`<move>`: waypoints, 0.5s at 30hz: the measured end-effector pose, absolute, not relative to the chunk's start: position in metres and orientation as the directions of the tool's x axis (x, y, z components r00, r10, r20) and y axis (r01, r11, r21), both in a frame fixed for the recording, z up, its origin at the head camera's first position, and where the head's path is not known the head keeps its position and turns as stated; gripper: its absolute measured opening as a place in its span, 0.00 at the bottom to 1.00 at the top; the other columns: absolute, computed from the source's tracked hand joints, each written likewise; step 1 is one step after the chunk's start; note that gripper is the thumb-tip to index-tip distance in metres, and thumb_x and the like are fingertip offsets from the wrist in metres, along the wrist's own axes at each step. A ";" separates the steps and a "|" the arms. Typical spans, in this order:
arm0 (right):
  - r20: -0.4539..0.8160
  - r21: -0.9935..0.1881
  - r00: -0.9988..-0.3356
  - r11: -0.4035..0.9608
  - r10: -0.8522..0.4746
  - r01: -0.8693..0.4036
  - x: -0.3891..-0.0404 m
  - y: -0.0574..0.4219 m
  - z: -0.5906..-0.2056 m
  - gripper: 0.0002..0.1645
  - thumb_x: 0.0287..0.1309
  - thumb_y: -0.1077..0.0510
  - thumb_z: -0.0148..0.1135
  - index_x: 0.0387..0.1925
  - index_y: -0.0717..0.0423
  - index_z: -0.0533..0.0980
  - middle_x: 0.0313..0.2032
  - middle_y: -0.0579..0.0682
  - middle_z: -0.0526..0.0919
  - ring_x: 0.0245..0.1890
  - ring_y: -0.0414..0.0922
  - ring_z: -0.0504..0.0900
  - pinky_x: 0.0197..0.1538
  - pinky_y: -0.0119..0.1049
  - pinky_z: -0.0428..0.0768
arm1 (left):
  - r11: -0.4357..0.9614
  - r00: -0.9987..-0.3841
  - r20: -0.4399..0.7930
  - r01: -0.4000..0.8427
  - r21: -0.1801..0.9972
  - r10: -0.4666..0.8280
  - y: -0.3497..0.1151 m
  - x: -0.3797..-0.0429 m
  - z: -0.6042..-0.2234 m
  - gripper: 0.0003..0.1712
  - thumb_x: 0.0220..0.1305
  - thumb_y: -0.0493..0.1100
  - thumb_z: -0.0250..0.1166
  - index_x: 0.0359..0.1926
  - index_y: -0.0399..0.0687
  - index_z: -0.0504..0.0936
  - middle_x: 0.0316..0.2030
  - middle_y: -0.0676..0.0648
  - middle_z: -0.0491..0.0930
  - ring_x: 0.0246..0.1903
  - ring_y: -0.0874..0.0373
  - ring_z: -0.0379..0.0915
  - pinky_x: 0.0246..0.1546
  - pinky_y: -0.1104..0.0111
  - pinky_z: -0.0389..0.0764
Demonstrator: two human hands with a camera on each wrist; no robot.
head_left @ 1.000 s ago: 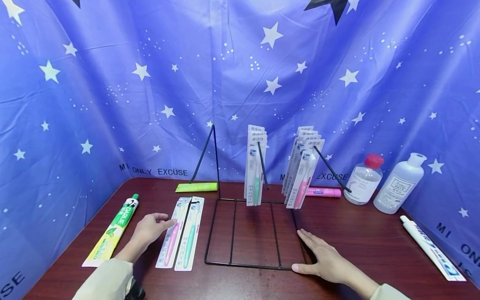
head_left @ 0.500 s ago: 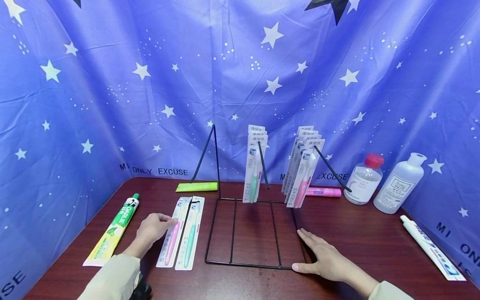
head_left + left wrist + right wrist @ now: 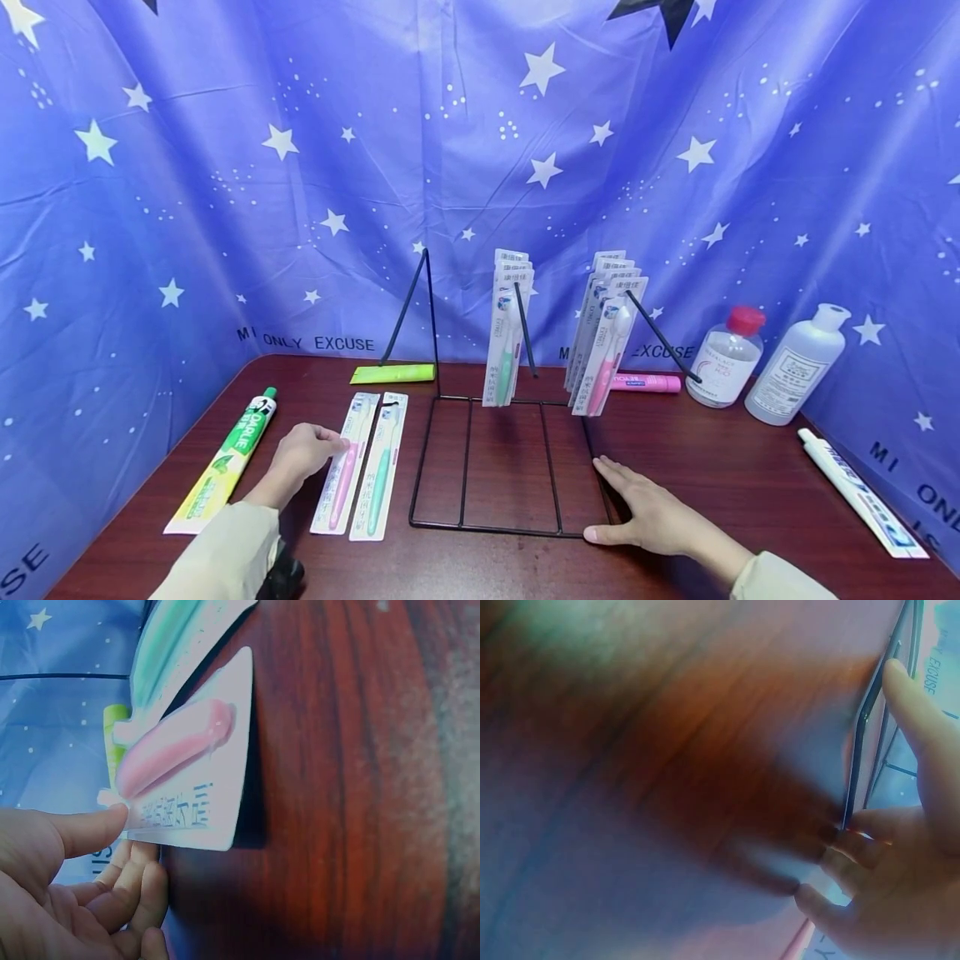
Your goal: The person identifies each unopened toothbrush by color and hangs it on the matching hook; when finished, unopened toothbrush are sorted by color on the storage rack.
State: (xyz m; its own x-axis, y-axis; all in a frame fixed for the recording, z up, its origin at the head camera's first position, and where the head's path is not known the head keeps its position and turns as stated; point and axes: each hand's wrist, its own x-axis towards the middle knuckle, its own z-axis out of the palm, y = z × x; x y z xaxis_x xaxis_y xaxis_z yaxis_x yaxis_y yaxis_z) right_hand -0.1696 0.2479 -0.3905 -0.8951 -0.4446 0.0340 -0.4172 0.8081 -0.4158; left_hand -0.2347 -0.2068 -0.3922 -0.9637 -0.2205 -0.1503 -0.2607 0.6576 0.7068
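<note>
My left hand (image 3: 302, 457) pinches the left edge of a packaged pink toothbrush (image 3: 347, 483) lying on the table. In the left wrist view the thumb lies on top of its card, with fingers curled below the edge. A packaged green toothbrush (image 3: 378, 483) lies just right of it. My right hand (image 3: 654, 510), fingers extended and thumb spread, rests on the right front corner of a black wire rack (image 3: 510, 533). Several toothbrush packs hang on the rack: a stack with a green one (image 3: 504, 358) in front at the middle hook, another with a pink one (image 3: 609, 358) on the right hook.
A Darlie toothpaste tube (image 3: 225, 467) lies at the left, a lime-green box (image 3: 393, 374) behind the rack. At right are a pink tube (image 3: 648, 383), a red-capped bottle (image 3: 726, 367), a white-capped bottle (image 3: 795, 367) and a white toothpaste tube (image 3: 862, 493). A starry curtain (image 3: 337, 167) encloses the table.
The left wrist has shifted slightly right, its fingers drawn together at the pink toothbrush pack. The front hanging green pack has swung a little left. My right hand stays on the rack.
</note>
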 end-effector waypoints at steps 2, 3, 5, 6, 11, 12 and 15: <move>0.035 -0.419 -0.894 0.806 -0.446 -0.418 -0.170 0.248 -0.391 0.58 0.42 0.32 0.63 0.63 0.68 0.58 0.61 0.68 0.61 0.60 0.64 0.60 0.55 0.60 0.61 | 0.633 -0.965 -0.162 -0.259 0.730 -0.208 -0.208 -0.235 -0.391 0.12 0.56 0.40 0.62 0.34 0.31 0.79 0.29 0.41 0.76 0.30 0.51 0.70 0.28 0.64 0.71; 0.035 -0.419 -0.894 0.806 -0.446 -0.418 -0.170 0.248 -0.391 0.57 0.42 0.32 0.63 0.63 0.68 0.58 0.61 0.68 0.61 0.60 0.64 0.60 0.55 0.60 0.61 | 0.622 -0.965 -0.169 -0.260 0.739 -0.203 -0.209 -0.235 -0.391 0.13 0.56 0.40 0.62 0.35 0.31 0.78 0.29 0.41 0.76 0.29 0.51 0.70 0.28 0.64 0.71; 0.034 -0.422 -0.894 0.805 -0.446 -0.418 -0.170 0.248 -0.391 0.57 0.42 0.32 0.63 0.63 0.68 0.58 0.61 0.68 0.61 0.60 0.64 0.60 0.55 0.61 0.61 | 0.603 -0.964 -0.180 -0.262 0.753 -0.194 -0.210 -0.235 -0.391 0.14 0.56 0.40 0.62 0.38 0.29 0.78 0.29 0.41 0.76 0.28 0.52 0.72 0.27 0.64 0.72; 0.033 -0.424 -0.895 0.805 -0.445 -0.416 -0.170 0.248 -0.391 0.57 0.42 0.32 0.63 0.63 0.68 0.58 0.61 0.68 0.60 0.60 0.64 0.60 0.55 0.61 0.61 | 0.593 -0.964 -0.185 -0.263 0.761 -0.191 -0.211 -0.235 -0.391 0.15 0.56 0.39 0.62 0.39 0.29 0.77 0.29 0.41 0.77 0.27 0.53 0.73 0.27 0.64 0.73; 0.032 -0.425 -0.895 0.805 -0.444 -0.414 -0.170 0.249 -0.392 0.57 0.42 0.32 0.63 0.64 0.67 0.58 0.61 0.68 0.60 0.60 0.65 0.59 0.55 0.61 0.61 | 0.583 -0.969 -0.163 -0.241 0.776 -0.183 -0.215 -0.234 -0.389 0.18 0.56 0.39 0.62 0.43 0.27 0.77 0.29 0.42 0.79 0.24 0.55 0.76 0.28 0.63 0.75; 0.033 -0.425 -0.895 0.805 -0.444 -0.415 -0.170 0.249 -0.392 0.57 0.42 0.32 0.63 0.64 0.67 0.58 0.61 0.68 0.60 0.60 0.65 0.59 0.55 0.61 0.61 | 0.581 -0.971 -0.157 -0.234 0.780 -0.180 -0.215 -0.234 -0.388 0.19 0.56 0.39 0.62 0.44 0.27 0.77 0.29 0.41 0.80 0.24 0.55 0.76 0.28 0.62 0.75; 0.037 -0.422 -0.896 0.806 -0.442 -0.415 -0.170 0.249 -0.392 0.57 0.42 0.32 0.63 0.64 0.67 0.58 0.61 0.67 0.60 0.60 0.65 0.59 0.55 0.61 0.61 | 0.585 -0.974 -0.142 -0.221 0.780 -0.179 -0.218 -0.232 -0.383 0.19 0.56 0.39 0.62 0.45 0.28 0.76 0.31 0.41 0.80 0.24 0.55 0.76 0.29 0.61 0.75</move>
State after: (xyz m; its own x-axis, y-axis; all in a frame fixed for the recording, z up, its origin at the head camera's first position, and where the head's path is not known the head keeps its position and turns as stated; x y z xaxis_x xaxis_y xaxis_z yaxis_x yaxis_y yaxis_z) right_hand -0.1698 0.2491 -0.3923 -0.8962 -0.4422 0.0367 -0.4150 0.8061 -0.4218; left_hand -0.2323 -0.2179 -0.3835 -0.9737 -0.1787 -0.1416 -0.2209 0.5854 0.7801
